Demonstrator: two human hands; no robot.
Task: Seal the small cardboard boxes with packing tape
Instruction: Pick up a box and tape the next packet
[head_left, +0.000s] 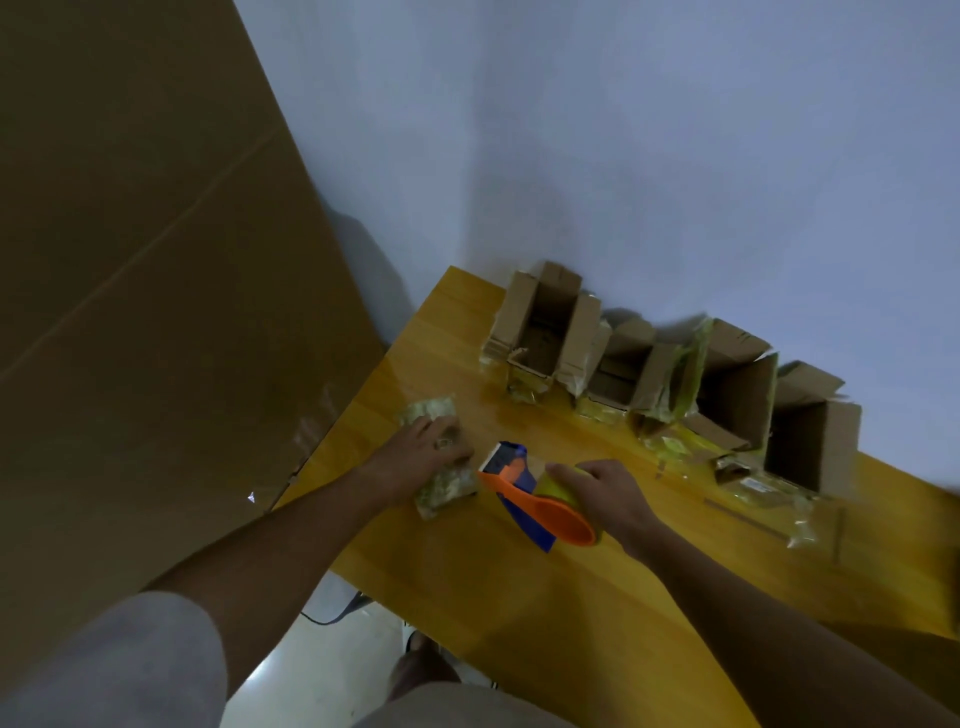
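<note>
On a yellow wooden table (467, 582) set against a pale wall, a person's right hand (605, 493) gripped a blue-and-orange tape dispenser (524, 499) by its roll, blade end pointing toward ten o'clock. Just beside that blade, the left hand (421, 452) lay flat, fingers spread, pinning a small tape-wrapped box (441, 457) whose long axis ran from eleven to five o'clock. The left hand was on the box; the dispenser stood a short stroke away at its four o'clock. Bare tabletop lay nearer the person, while the table's left edge sat close. Open boxes (737, 395) waited in a row at two o'clock, flaps up.
</note>
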